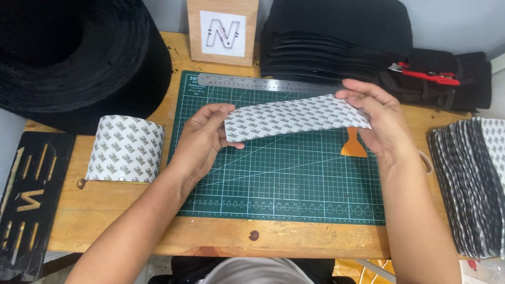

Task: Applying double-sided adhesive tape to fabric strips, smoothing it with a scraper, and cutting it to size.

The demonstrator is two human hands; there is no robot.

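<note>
I hold a long white adhesive strip with a grey printed pattern above the green cutting mat. My left hand pinches its left end between thumb and fingers. My right hand grips its right end. The strip sags slightly and tilts up to the right. A steel ruler lies along the mat's far edge, just behind the strip. An orange scraper lies on the mat, partly hidden under my right hand.
A roll of the same patterned tape sits left of the mat. A big black felt roll fills the far left. Stacked black felt pieces, red-handled snips, a pile of cut strips at right, a wooden sign behind.
</note>
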